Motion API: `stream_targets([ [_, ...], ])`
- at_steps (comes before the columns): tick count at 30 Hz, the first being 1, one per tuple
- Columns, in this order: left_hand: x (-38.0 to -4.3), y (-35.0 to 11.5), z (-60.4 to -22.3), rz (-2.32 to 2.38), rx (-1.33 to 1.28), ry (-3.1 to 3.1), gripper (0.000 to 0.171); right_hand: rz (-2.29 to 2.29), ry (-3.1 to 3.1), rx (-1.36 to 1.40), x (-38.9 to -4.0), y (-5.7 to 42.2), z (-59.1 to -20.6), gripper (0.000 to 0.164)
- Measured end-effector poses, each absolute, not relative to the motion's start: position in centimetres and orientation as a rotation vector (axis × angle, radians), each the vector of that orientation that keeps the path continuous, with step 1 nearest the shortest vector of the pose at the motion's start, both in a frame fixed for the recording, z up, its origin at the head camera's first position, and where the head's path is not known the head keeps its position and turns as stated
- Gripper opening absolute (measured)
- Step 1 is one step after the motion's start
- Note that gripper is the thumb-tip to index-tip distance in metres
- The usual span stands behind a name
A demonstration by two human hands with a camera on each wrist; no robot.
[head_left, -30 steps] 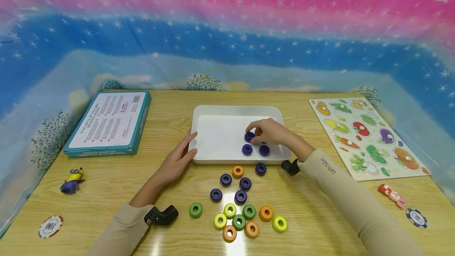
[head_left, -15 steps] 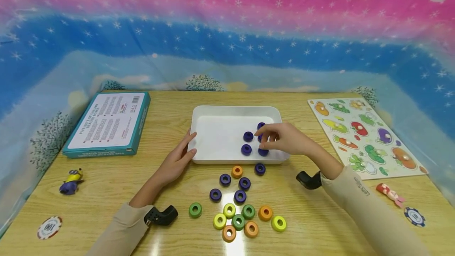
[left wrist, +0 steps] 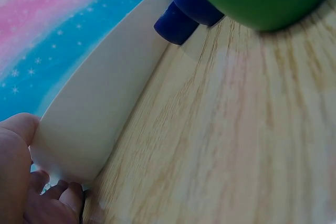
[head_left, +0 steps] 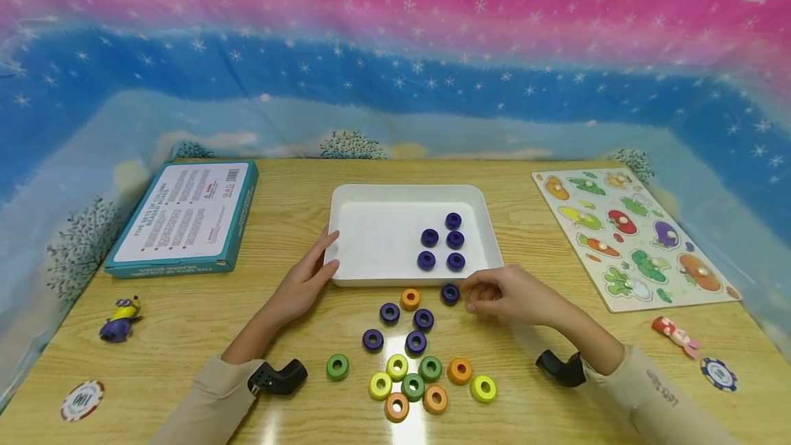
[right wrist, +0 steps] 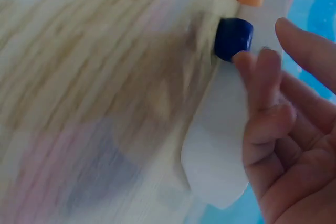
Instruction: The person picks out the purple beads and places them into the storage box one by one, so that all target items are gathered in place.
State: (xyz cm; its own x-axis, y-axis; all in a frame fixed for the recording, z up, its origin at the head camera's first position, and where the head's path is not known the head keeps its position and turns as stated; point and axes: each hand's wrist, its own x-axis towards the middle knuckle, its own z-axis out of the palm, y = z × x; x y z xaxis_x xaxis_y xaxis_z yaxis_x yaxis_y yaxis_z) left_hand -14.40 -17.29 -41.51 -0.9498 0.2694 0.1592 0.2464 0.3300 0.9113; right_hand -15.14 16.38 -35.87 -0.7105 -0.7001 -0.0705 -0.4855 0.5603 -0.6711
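My left hand [head_left: 303, 285] holds the left front corner of a white tray [head_left: 371, 280], its thumb against the near wall in the left wrist view [left wrist: 21, 166]. Several dark purple ring beads [head_left: 454, 240] lie in the tray's right half. Just in front of the tray, my right hand [head_left: 516, 294] is beside a purple ring bead [head_left: 450, 294]; its loosely bent fingers hold nothing. In the right wrist view, the fingertips [right wrist: 244, 59] appear close to this bead [right wrist: 233, 39]; contact is unclear. Several more purple beads [head_left: 423, 320] and an orange bead [head_left: 410, 299] lie nearby.
Green [head_left: 413, 386], yellow [head_left: 484, 389] and orange beads [head_left: 435, 399] lie toward the front. A teal box [head_left: 185, 215], small yellow-purple figure [head_left: 120, 319] and chip [head_left: 83, 400] are left. A vegetable puzzle board [head_left: 636, 239], mushroom-capped figure [head_left: 676, 336] and another chip [head_left: 719, 374] are right.
My right hand has released a purple bead in the tray and moved right and toward the front, out of the tray to the bead before it. The left hand has stayed at the tray's corner.
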Motion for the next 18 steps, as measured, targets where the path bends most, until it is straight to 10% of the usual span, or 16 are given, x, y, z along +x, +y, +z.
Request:
stream_targets([
  [18, -14.4, -17.3, -41.5, 1.735, 0.474, 2.535, 0.05, -0.79, 2.431, -1.061, -15.2, 14.4, -36.6, 0.027],
])
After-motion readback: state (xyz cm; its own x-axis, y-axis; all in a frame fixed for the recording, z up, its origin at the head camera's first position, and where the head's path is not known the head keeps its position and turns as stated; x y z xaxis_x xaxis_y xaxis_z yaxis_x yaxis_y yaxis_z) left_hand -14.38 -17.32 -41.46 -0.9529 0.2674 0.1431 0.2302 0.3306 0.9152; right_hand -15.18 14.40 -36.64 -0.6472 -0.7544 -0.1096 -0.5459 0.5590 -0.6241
